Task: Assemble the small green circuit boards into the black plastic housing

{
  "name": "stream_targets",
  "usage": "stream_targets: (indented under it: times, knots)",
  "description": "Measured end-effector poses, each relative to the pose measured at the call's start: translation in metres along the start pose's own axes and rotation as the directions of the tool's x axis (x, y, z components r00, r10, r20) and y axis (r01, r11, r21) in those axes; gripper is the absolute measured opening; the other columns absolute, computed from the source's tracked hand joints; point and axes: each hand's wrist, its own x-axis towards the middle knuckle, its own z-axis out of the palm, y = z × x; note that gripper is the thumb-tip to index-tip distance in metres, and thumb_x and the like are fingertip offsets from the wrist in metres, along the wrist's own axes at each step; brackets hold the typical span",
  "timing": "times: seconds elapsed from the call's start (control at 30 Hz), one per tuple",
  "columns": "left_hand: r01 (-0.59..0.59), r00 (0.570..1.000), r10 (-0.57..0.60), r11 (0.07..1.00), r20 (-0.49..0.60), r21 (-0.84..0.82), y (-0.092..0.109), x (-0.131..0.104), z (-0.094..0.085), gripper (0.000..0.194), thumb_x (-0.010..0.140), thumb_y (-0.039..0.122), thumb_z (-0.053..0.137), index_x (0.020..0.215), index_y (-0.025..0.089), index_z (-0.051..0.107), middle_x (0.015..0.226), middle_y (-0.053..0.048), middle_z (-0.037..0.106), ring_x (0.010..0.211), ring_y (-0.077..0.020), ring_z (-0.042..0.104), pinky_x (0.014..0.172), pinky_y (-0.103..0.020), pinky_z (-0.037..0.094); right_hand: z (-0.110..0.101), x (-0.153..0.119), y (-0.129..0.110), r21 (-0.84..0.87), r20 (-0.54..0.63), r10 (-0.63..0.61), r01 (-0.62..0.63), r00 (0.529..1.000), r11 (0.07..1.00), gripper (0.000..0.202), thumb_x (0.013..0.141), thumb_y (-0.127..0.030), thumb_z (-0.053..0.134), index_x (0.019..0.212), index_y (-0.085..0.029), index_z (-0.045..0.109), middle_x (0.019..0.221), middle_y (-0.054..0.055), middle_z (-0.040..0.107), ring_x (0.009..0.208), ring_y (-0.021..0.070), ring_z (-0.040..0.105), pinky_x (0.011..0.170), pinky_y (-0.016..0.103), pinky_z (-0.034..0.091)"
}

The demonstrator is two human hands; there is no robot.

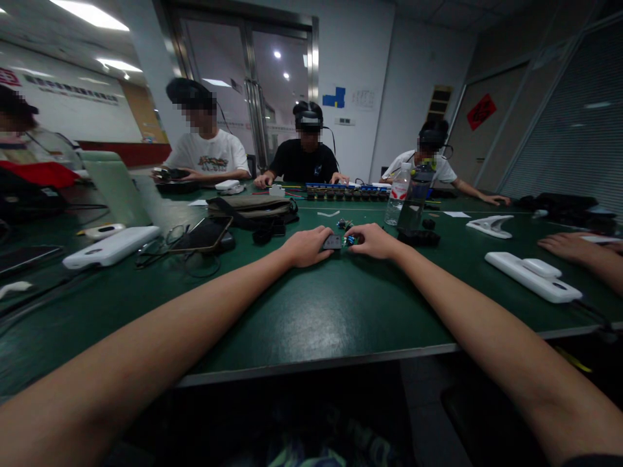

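Just above the green table (302, 311), my left hand (307, 247) grips a small grey box (332, 242) between thumb and fingers. To its right my right hand (374, 242) pinches a small part with blue and white pieces (350, 240), close beside the box's right end. Whether the two parts touch cannot be made out. Right behind my hands lies a little cluster of small parts with wires (343, 224), too small to tell apart.
A phone (203, 234), a brown bag (256, 209) and a white device (113, 246) lie at the left. A water bottle (398, 194) and a white power bank (533, 277) are at the right. Several people sit around; a hand (567, 246) rests at far right.
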Motion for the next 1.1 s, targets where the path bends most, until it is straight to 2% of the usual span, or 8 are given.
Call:
stream_targets:
  times: [0.73,1.1]
  knots:
    - [-0.018,1.000,0.018,1.000,0.005,0.003,-0.0005,0.0008,0.0000,0.040,0.094,0.044,0.047,0.126,0.020,0.048,0.127,-0.011,0.062,0.104,-0.0283,0.069,0.086,-0.038,0.053,-0.0009,-0.0019,-0.0058,-0.010,0.042,0.048,-0.047,0.998,0.999,0.034,0.078,-0.022,0.075,0.111,-0.017,0.075,0.090,0.004,0.075,0.080,0.0164,0.065,0.076,0.026,0.046]
    - [-0.030,1.000,0.030,1.000,-0.006,0.004,-0.0001,-0.0008,-0.0013,0.039,0.094,0.042,0.046,0.126,0.020,0.047,0.125,-0.011,0.062,0.104,-0.0275,0.069,0.087,-0.038,0.053,-0.0016,-0.0016,-0.0057,-0.032,0.054,0.031,-0.029,0.998,0.999,0.035,0.078,-0.024,0.074,0.112,-0.018,0.075,0.090,0.005,0.074,0.079,0.0169,0.064,0.076,0.027,0.046]
